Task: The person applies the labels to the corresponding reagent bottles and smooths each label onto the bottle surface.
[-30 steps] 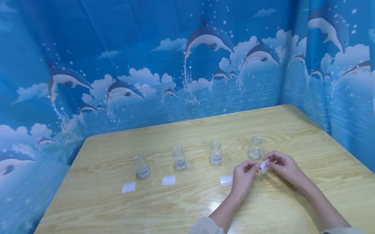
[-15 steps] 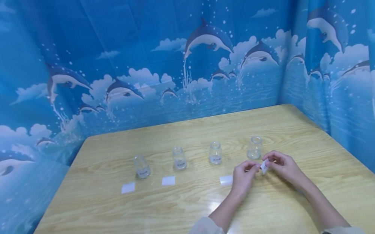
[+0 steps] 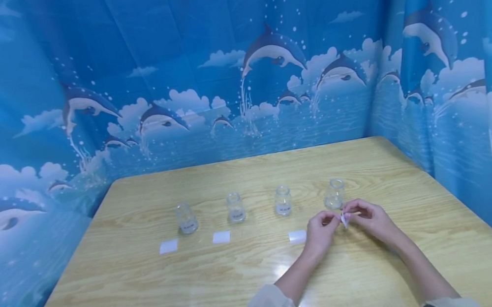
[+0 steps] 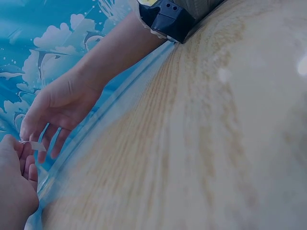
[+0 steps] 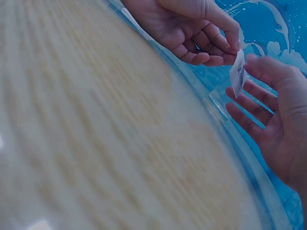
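Note:
A small white label [image 5: 238,74] with dark print is held between both hands. My left hand [image 3: 319,234] pinches its corner between thumb and forefinger, as the right wrist view shows at the top. From the other side, my right hand [image 3: 374,221] has thumb and forefinger at the label's edge, while its other fingers [image 5: 254,108] spread loosely below. Just behind the hands stands a glass jar [image 3: 334,195] on the table. Three more glass jars, the near one [image 3: 283,202], the middle one [image 3: 235,208] and the leftmost [image 3: 186,219], carry dark print low down.
White paper slips lie in front of the jars: one far left [image 3: 168,246], one beside it [image 3: 221,237], and one [image 3: 297,236] close to the left hand. The wooden table [image 3: 153,296] is bordered by a blue dolphin-print curtain [image 3: 199,39] at the back and sides.
The label has turned more edge-on to the head view. My right fingertips have shifted slightly left, closer to the left ones. The left hand, jars and slips stay put.

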`<state>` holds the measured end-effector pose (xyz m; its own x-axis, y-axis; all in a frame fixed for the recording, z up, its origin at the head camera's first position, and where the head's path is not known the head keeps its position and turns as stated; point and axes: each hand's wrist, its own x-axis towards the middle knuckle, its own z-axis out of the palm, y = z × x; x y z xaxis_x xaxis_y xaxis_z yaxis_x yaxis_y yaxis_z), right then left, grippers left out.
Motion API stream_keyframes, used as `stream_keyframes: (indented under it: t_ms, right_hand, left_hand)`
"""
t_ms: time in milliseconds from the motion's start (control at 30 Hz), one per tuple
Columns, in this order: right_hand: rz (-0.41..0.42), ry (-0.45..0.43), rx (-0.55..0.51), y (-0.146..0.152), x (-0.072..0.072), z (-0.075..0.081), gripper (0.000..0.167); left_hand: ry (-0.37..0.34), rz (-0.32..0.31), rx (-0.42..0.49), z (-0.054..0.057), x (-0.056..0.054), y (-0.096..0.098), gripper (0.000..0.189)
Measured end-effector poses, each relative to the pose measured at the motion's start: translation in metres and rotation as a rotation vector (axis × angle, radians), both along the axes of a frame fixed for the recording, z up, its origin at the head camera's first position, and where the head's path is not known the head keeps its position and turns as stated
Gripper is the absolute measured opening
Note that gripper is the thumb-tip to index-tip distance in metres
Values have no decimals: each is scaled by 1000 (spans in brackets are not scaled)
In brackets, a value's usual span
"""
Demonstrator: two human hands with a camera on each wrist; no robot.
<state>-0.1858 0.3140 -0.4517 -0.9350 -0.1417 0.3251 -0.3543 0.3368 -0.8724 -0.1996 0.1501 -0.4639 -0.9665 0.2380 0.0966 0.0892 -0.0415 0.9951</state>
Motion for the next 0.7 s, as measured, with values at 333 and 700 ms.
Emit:
stream_keyframes:
  t_ms: [333,700]
  right_hand:
    - [91,-72,-9,-2,1,1,21]
    - [71,-95,26,-1,3,1,18]
  left_hand:
    - [-26,-14,21,-1,0,1,7]
    - [-34,16,10,0,1,0,5]
